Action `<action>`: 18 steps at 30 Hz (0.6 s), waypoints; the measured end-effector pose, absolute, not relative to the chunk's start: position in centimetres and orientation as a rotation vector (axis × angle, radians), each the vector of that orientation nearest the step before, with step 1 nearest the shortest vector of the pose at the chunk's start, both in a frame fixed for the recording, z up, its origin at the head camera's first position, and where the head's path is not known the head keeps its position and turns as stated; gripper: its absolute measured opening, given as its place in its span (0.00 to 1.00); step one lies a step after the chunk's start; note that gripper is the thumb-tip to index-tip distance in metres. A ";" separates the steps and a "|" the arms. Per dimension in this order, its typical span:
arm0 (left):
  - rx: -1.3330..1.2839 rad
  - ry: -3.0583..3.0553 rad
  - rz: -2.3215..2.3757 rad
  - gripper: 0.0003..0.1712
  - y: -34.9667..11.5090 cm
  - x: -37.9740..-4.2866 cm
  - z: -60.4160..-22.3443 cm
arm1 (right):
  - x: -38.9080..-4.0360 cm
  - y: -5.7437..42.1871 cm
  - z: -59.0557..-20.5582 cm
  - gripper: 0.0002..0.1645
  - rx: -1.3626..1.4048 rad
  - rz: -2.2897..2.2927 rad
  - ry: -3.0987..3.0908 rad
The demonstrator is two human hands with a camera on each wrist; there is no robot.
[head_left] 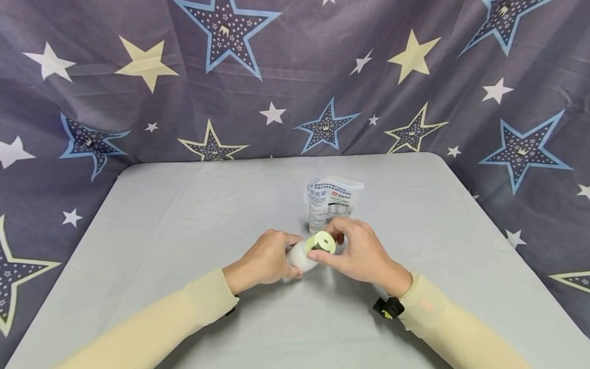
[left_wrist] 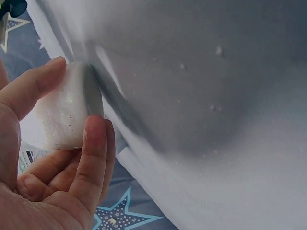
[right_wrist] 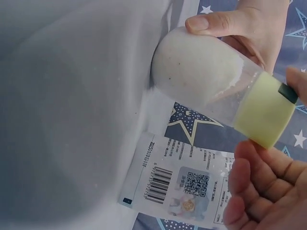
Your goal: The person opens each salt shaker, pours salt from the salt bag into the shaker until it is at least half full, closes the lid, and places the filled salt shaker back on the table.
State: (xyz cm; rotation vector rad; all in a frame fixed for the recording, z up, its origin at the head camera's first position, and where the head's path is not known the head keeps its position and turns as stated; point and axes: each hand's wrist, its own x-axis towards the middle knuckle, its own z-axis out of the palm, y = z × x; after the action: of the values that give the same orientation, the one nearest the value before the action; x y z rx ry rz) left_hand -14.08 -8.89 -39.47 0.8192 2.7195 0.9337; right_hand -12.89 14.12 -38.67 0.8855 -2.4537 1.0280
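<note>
A clear salt shaker (right_wrist: 206,72), largely filled with white grains, tilts over the table with its pale yellow-green cap (head_left: 321,242) towards the right. My left hand (head_left: 269,256) grips the shaker's body near its base, thumb on one side and fingers on the other. At the cap, my right hand (head_left: 361,251) pinches with the thumb on one side and fingertips on the opposite rim. A dark patch marks the cap's side. Just behind both hands stands a white printed salt bag (head_left: 329,197), its lower right part hidden by my right hand.
The table (head_left: 184,220) wears a pale grey cloth, with a few small white grains (left_wrist: 219,50) on it. Starry dark fabric (head_left: 322,77) hangs behind the far edge and along both sides. Each wrist carries a small black device, the right one (head_left: 388,308) plainly visible.
</note>
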 end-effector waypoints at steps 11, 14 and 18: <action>0.854 2.724 0.941 0.32 -8.9 -14.2 -39.6 | -12.7 13.7 -38.6 0.25 0.773 1.037 -2.508; 0.857 2.723 0.943 0.32 -9.0 -14.2 -39.6 | -12.6 13.8 -38.5 0.25 0.781 1.033 -2.515; 0.845 2.723 0.944 0.31 -9.0 -14.1 -39.6 | -12.7 14.1 -38.4 0.25 0.843 1.047 -2.509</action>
State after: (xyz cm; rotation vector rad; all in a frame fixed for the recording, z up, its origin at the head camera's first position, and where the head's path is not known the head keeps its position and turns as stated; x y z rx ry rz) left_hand -14.13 -8.96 -39.62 0.8455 2.7233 0.9442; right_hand -12.71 14.10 -38.45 0.8434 -2.5091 1.0469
